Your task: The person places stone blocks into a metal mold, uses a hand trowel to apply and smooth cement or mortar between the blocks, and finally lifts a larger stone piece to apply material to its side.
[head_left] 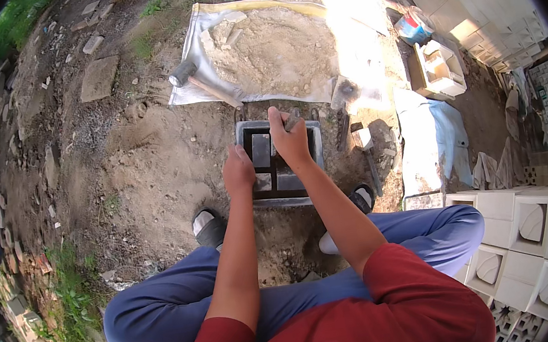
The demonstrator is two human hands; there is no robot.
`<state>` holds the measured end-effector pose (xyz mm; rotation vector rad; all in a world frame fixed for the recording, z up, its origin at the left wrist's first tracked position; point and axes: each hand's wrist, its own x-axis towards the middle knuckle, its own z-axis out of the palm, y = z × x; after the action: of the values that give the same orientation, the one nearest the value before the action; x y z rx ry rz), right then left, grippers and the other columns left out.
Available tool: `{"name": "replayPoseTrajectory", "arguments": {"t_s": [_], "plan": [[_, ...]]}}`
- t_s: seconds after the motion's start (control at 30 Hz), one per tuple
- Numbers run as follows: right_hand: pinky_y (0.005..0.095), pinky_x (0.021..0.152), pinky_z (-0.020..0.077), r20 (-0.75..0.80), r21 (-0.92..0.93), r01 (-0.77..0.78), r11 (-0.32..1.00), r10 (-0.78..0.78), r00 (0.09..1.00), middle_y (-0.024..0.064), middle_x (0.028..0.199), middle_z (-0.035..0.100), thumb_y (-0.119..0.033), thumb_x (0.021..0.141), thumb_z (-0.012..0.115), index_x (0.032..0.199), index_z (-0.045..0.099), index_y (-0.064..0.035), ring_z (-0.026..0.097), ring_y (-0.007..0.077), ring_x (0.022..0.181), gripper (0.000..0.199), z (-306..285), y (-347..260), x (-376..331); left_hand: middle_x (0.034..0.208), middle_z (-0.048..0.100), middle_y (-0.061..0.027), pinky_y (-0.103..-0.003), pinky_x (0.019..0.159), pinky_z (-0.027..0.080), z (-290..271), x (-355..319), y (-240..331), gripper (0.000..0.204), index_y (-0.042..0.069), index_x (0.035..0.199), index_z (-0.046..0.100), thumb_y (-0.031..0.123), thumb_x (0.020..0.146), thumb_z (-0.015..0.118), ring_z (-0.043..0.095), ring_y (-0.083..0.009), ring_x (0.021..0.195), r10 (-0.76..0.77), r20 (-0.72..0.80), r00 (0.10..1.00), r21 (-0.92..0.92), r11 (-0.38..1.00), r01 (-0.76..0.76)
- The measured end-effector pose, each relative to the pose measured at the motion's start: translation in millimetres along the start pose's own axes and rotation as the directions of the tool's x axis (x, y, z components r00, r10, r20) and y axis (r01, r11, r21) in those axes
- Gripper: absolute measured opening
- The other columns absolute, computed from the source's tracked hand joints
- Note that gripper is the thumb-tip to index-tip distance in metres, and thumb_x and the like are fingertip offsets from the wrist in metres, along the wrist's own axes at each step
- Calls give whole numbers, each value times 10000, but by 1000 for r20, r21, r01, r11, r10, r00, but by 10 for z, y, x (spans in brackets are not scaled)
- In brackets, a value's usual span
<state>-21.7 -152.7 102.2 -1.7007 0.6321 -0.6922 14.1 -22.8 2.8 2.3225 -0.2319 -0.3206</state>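
Observation:
Between my feet a grey rectangular block mould point(315, 140) sits on the dirt, with dark inner dividers and compartments. My left hand point(239, 169) is closed at the left wall of the mould, its fingers curled against the rim. Over the right half, my right hand point(289, 139) is closed in a fist, thumb up. A short greyish piece point(293, 121) shows beside its fingers; what it belongs to is hidden. Just beyond the mould a mallet point(183, 72) lies with its wooden handle across the near edge of a white sheet point(196, 89).
On the sheet is a heap of sandy mix point(274, 49). A brush-like tool point(345, 91) and dark metal bars point(373, 172) lie to the right. Farther right are a paint bucket point(414, 27), a pale mould piece point(443, 67), a blue cloth point(448, 141) and stacked white blocks point(495, 213).

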Motion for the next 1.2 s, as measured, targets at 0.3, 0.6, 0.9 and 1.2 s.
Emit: {"name": "replayPoseTrajectory", "arguments": {"t_s": [0.3,0.6,0.9,1.2], "plan": [[325,515,310,134,-78,10,997,1,991,-46,568,425,-292,1041,608,656,540,-5,363,54,584,485,-94,78,-139,1009,672,-316,-628,823,457,-7,-35,35,449,44,1135,553,405,1079,291,611,-543,954,1,11,1000,-34,999,-1],[306,515,335,159,-106,13,994,4,987,-40,562,454,-326,1061,575,684,553,-4,402,57,573,497,-173,-37,-130,1143,662,-306,-600,907,468,95,-19,-4,520,56,1238,579,424,1077,249,606,-530,1066,-62,40,997,-63,996,65],[315,536,244,535,557,-72,827,-291,793,-19,593,309,-448,1062,495,645,363,-113,285,126,550,551,-606,-799,-155,1195,702,-244,-573,942,498,-77,-350,-207,717,46,1365,599,565,1059,210,656,-459,1120,-491,119,863,120,870,479],[334,507,220,794,471,-179,864,-326,514,-6,552,288,-546,947,625,580,290,-83,287,152,491,679,-430,-667,-38,1060,716,-246,-572,869,516,-37,-395,-220,614,64,1045,728,513,1046,311,676,-462,994,-585,-198,786,-122,811,573]]}}
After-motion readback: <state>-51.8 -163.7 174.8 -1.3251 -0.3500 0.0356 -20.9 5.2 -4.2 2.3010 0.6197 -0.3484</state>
